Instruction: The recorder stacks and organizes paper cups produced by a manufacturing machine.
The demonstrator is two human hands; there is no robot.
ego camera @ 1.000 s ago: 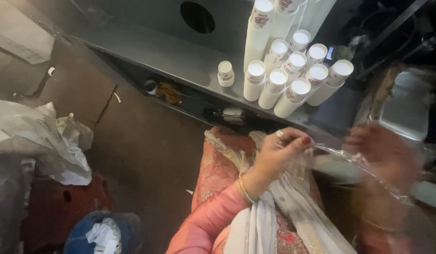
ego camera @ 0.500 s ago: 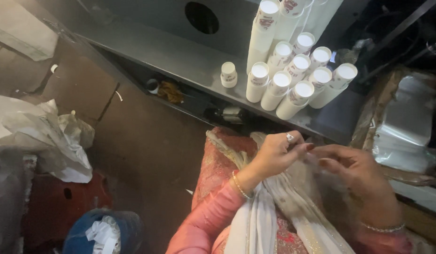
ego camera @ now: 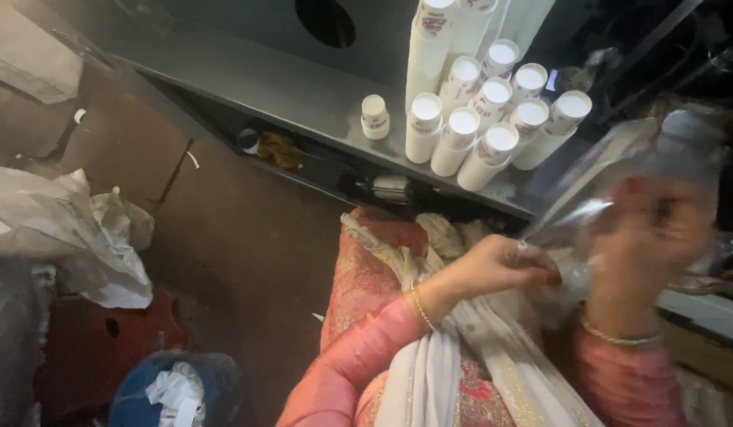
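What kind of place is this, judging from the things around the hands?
Probably a small drinks stall or packing spot. Stacks of white paper cups stand on a grey metal counter, both hands, left hand and right hand, handle a clear plastic bag, and crumpled bags lie on the floor.

Dim warm light, floor left in shadow, white cups (ego camera: 464, 125) brightest; my right hand (ego camera: 647, 237) motion-blurred, glare on plastic bag (ego camera: 612, 170).

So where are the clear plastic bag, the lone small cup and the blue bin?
clear plastic bag (ego camera: 612, 178), head view, upper sheet.
lone small cup (ego camera: 374, 116), head view, side wall.
blue bin (ego camera: 133, 391), head view, left rim.
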